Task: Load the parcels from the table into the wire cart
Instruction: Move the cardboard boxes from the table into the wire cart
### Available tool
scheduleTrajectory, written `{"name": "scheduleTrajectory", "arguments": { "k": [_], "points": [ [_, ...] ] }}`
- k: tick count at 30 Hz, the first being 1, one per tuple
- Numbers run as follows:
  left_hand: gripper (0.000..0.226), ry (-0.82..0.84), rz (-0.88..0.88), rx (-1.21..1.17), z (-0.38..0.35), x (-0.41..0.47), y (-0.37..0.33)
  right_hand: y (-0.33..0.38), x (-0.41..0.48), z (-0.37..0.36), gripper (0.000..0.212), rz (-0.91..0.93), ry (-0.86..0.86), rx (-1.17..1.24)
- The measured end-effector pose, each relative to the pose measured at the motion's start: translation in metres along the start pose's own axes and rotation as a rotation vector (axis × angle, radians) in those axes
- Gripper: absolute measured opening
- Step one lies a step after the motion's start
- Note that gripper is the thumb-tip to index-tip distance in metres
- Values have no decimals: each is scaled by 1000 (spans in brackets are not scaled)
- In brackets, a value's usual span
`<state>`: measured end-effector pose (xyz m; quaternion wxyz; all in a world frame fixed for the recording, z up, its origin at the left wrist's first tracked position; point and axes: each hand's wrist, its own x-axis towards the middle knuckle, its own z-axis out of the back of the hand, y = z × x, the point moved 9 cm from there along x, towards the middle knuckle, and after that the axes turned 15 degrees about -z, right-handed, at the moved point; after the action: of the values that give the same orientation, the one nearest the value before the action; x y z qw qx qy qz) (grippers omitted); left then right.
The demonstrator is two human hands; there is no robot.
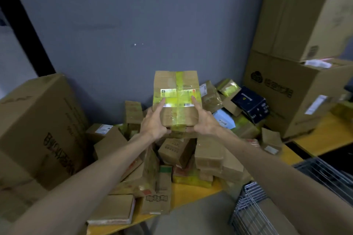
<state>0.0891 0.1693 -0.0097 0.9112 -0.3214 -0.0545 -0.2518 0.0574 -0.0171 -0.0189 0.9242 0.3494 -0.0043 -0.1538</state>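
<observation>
Wire cart [252,206] waits low right. Left hand [154,122] and right hand [205,120] clasp the taped parcel [177,86] by its near end; slick tape could let it slip.

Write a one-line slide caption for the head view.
Left hand and right hand hold a yellow-taped parcel above the parcel pile on the yellow table; wire cart stands lower right.
</observation>
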Motion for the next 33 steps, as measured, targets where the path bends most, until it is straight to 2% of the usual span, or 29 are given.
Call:
{"name": "scheduleTrajectory", "arguments": {
  "k": [7,15,24,33],
  "points": [
    [121,104,-174,-76,-23,-15,-52,-38,-61,37,123,-111,-145,-31],
    [117,179,-378,-99,-78,-5,-150,-111,-126,109,125,-244,-251,104],
    [112,383,-560,-145,-197,-29,-301,-250,-224,193,120,-437,-414,103],
    [112,525,-648,-186,-312,-84,-441,-394,-311,260,123,-610,-445,155]
  ]
}}
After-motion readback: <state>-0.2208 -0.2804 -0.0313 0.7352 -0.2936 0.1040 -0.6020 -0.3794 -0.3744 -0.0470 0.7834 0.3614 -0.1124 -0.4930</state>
